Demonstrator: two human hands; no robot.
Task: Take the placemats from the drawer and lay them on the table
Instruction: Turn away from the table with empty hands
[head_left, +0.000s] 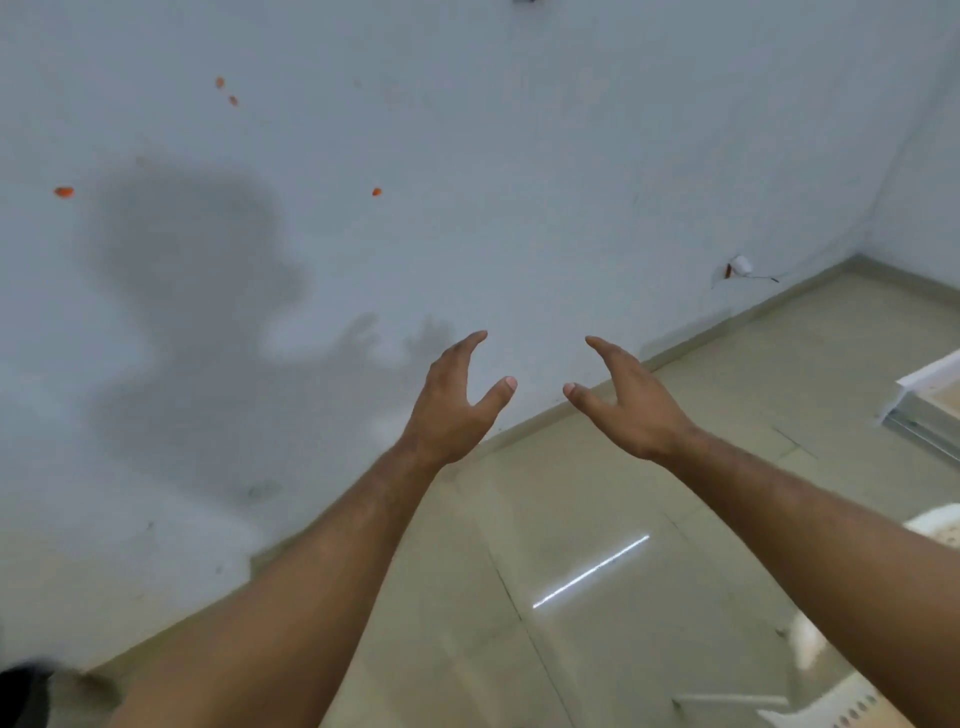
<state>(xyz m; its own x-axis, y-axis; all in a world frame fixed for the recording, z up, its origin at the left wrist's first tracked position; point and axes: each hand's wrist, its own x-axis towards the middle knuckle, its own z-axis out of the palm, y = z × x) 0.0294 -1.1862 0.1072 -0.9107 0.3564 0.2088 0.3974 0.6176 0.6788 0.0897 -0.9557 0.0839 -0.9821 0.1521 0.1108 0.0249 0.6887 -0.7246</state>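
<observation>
My left hand (457, 400) and my right hand (623, 400) are raised in front of me at the middle of the view, palms facing each other, fingers spread and curled. Both hold nothing. A gap of about a hand's width separates the two thumbs. No placemat and no table top show. At the right edge a white open drawer (924, 395) juts into view, low above the floor; its inside is mostly cut off.
A pale grey wall (467, 156) with small orange marks fills the upper left and carries my shadow. Beige floor tiles (623, 597) spread at lower right. White plastic furniture (841, 701) shows at the bottom right corner. A dark object (21, 696) sits at bottom left.
</observation>
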